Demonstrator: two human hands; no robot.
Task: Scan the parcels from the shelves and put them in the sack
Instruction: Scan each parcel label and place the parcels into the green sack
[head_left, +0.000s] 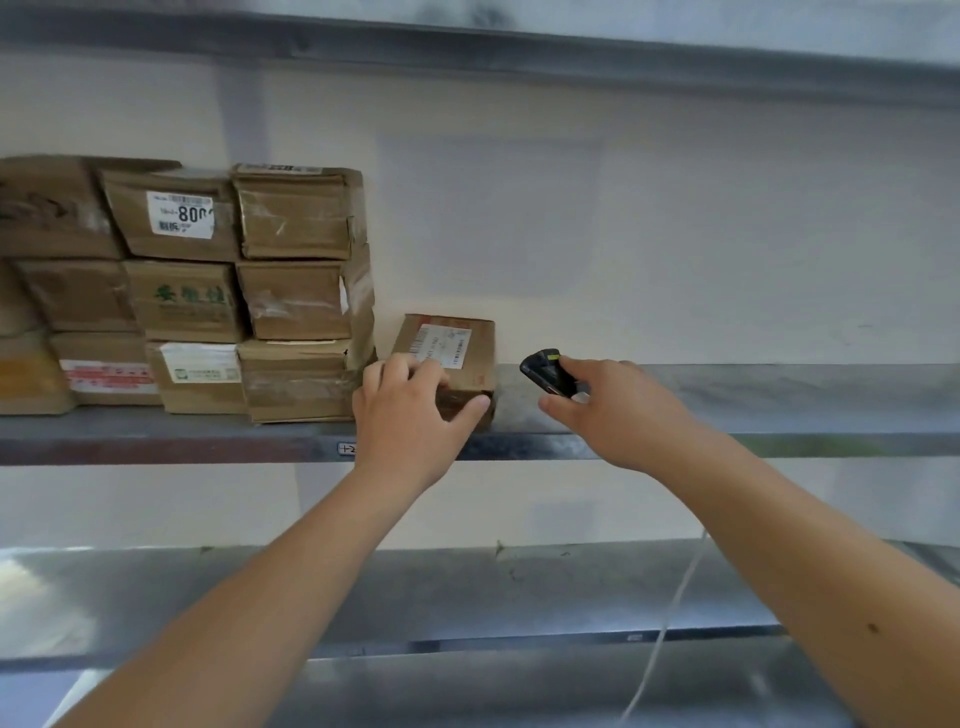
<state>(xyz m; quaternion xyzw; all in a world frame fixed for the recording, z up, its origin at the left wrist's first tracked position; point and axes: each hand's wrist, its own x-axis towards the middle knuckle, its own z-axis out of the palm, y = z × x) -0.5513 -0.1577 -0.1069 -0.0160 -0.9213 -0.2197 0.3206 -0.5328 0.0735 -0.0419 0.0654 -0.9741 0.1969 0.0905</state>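
A small brown cardboard parcel (457, 343) with a white barcode label on top stands alone on the middle metal shelf (727, 395). My left hand (410, 410) grips its front, fingers over the top and thumb on the right corner. Just right of the parcel, my right hand (618, 410) holds a small black scanner (548, 370), its head turned toward the parcel. A thin white cord (670, 613) hangs below my right forearm. No sack is in view.
A stack of several taped brown parcels (208, 291) fills the left part of the same shelf, touching the small parcel's left side. A lower metal shelf (467, 592) lies below my arms and an upper shelf edge (519, 47) runs overhead. A pale wall stands behind.
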